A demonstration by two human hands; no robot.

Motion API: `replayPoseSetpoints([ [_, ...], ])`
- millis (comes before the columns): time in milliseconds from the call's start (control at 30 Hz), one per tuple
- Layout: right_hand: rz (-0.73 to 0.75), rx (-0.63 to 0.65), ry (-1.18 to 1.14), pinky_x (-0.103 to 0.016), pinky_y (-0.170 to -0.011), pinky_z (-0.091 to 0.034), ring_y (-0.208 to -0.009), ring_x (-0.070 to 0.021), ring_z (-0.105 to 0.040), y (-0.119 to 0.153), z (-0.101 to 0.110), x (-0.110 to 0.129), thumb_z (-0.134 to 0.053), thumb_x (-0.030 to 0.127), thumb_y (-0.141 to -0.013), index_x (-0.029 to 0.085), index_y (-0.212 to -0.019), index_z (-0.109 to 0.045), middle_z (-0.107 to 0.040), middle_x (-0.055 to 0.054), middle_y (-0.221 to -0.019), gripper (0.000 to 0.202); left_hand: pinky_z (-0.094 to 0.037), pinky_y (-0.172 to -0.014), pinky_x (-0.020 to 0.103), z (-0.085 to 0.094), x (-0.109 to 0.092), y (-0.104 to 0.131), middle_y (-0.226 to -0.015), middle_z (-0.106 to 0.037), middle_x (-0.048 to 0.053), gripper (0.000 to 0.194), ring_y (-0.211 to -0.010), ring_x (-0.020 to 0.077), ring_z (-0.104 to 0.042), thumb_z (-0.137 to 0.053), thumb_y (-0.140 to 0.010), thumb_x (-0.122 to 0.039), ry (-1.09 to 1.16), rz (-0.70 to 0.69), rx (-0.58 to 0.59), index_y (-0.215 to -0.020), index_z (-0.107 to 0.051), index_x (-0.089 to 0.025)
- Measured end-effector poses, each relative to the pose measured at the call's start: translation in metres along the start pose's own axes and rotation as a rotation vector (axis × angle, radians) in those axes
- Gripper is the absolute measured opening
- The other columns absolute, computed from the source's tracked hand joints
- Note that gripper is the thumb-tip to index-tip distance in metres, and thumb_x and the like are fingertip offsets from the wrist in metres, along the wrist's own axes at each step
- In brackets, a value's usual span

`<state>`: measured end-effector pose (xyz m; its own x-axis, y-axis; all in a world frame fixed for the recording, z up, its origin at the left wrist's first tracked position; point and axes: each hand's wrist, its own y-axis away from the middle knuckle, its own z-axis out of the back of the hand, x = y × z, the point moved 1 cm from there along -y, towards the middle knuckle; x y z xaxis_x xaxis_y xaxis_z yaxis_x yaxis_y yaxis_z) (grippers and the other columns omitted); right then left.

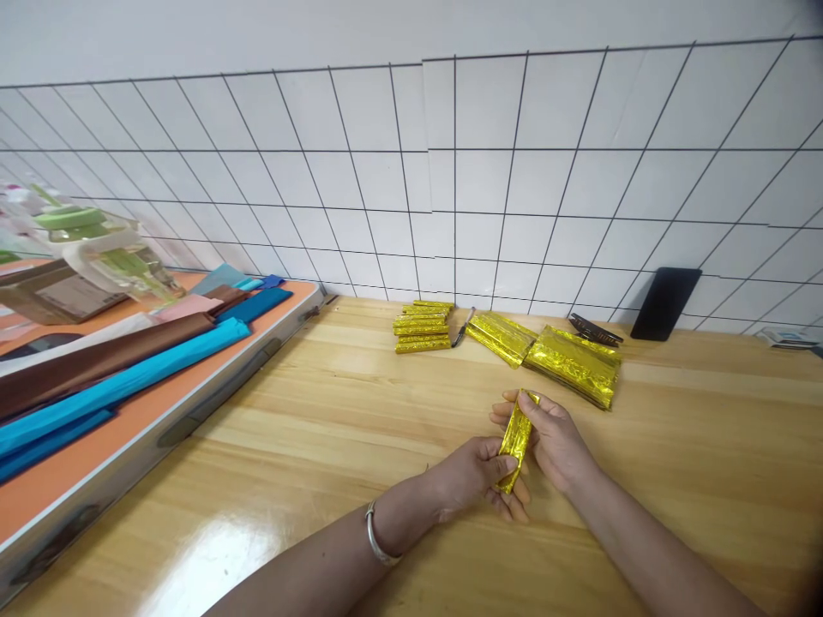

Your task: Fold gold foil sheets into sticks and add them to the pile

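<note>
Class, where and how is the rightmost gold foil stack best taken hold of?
Probably at its right end, coming from the right, thumb on top and fingers beneath. The gold foil stack lies flat with layers showing at its near edge, so pinch them together. Its left end meets the flat gold foil beside it, and a dark object lies by its far edge.

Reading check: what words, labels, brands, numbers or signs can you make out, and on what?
None can be read.
Cardboard box: pale patch, any print too blurred.
Small white item at the far right: any print too small.
Gold foil strip in left hand and right hand: no legible lettering.
</note>
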<state>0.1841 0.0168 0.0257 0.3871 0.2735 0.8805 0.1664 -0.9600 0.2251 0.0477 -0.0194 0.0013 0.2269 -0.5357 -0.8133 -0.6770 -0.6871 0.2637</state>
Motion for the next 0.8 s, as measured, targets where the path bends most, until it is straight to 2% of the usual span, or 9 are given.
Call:
replayPoseSetpoints([
  [133,0.004,0.018,0.003,-0.039,-0.080,-0.049,-0.086,-0.0241,-0.066,-0.001,0.002,0.000,-0.064,0.040,-0.078,0.018,-0.095,-0.062,-0.071,-0.009,-0.086,0.028,-0.045,-0.044,0.022,-0.001,-0.001,0.001,-0.070,-0.065,0.007,0.039,-0.052,0.0172,-0.064,-0.066,-0.072,-0.046,-0.019,0.000,-0.005,-0.087,-0.052,-0.013],
  [233,0.022,0.002,0.010,-0.038,-0.081,-0.049,-0.087,-0.0243,-0.066,-0.004,0.005,0.001,-0.064,0.040,-0.079,0.018,-0.095,-0.062,-0.071,-0.008,-0.086,0.028,-0.046,-0.048,0.023,-0.004,-0.004,0.002,-0.079,-0.065,0.008,0.038,-0.056,0.0154,-0.064,-0.068,-0.070,-0.043,-0.044,-0.036,-0.025,-0.087,-0.054,-0.012],
  [333,0.064,-0.038,0.009,-0.037,-0.084,-0.048,-0.090,-0.0235,-0.066,-0.007,0.008,0.004,-0.063,0.039,-0.079,0.018,-0.096,-0.061,-0.071,-0.008,-0.089,0.027,-0.047,-0.054,0.024,-0.009,-0.006,0.002,-0.089,-0.064,0.009,0.037,-0.064,0.0154,-0.064,-0.070,-0.069,-0.039,-0.065,-0.094,-0.079,-0.090,-0.057,-0.012],
  [433,0.095,-0.047,0.005,-0.036,-0.084,-0.048,-0.089,-0.0219,-0.066,-0.010,0.011,0.008,-0.064,0.039,-0.079,0.019,-0.096,-0.060,-0.071,-0.008,-0.092,0.027,-0.047,-0.056,0.025,-0.008,-0.006,-0.001,-0.089,-0.064,0.008,0.037,-0.068,0.0170,-0.064,-0.069,-0.069,-0.040,-0.079,-0.155,-0.161,-0.091,-0.058,-0.013],
  [533,0.136,-0.033,0.039,-0.034,-0.078,-0.050,-0.088,-0.0210,-0.065,-0.013,0.017,0.010,-0.064,0.039,-0.079,0.021,-0.097,-0.059,-0.070,-0.006,-0.095,0.027,-0.046,-0.055,0.024,0.004,-0.012,-0.003,-0.081,-0.065,0.006,0.033,-0.065,0.0157,-0.062,-0.070,-0.068,-0.039,-0.080,-0.250,-0.330,-0.086,-0.060,-0.013],
  [667,0.176,-0.022,0.309,-0.030,-0.071,-0.050,-0.086,-0.0186,-0.065,-0.019,0.025,0.005,-0.060,0.043,-0.080,0.022,-0.096,-0.057,-0.068,-0.004,-0.097,0.027,-0.045,-0.056,0.024,0.031,-0.029,-0.002,-0.070,-0.062,0.002,0.033,-0.057,0.0109,-0.057,-0.071,-0.066,-0.036,-0.056,-0.397,-0.578,-0.087,-0.060,-0.013],
  [800,0.116,0.040,0.530,-0.026,-0.059,-0.047,-0.071,-0.0179,-0.066,-0.022,0.027,-0.006,-0.061,0.044,-0.078,0.019,-0.090,-0.058,-0.069,-0.004,-0.082,0.029,-0.041,-0.055,0.020,0.053,-0.043,0.001,-0.070,-0.059,0.000,0.031,-0.057,0.0081,-0.053,-0.070,-0.069,-0.037,-0.082,-0.517,-0.688,-0.086,-0.061,-0.013],
])
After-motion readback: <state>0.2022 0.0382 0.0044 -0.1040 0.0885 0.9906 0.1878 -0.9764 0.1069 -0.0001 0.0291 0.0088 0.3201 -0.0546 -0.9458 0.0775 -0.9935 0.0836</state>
